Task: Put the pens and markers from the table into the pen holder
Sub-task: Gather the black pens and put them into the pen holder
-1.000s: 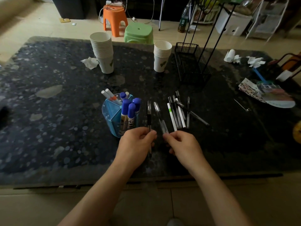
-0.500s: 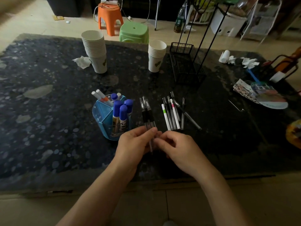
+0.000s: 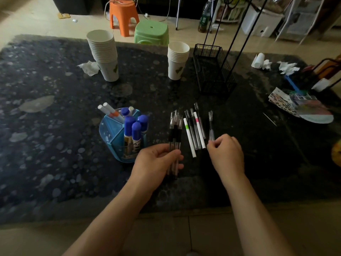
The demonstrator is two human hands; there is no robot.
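Note:
A blue pen holder (image 3: 110, 133) stands on the dark table with blue-capped markers (image 3: 135, 130) and white markers (image 3: 110, 110) in it. Just right of it my left hand (image 3: 156, 163) is shut on a bundle of clear pens with black grips (image 3: 175, 130), pointing away from me. My right hand (image 3: 227, 154) pinches the near end of a single clear pen (image 3: 211, 126). Between the hands several pens and white markers (image 3: 194, 132) lie side by side on the table.
Two stacks of paper cups (image 3: 103, 54) (image 3: 178, 60) stand further back. A black wire basket with a stand (image 3: 212, 71) is behind the loose pens. Crumpled tissues (image 3: 88, 68) and colourful papers (image 3: 302, 106) lie towards the edges. The table's near edge (image 3: 166, 209) is close to my forearms.
My right hand left the bundle in my left hand, moved right and took hold of a single clear pen. The left hand keeps the bundle, now larger.

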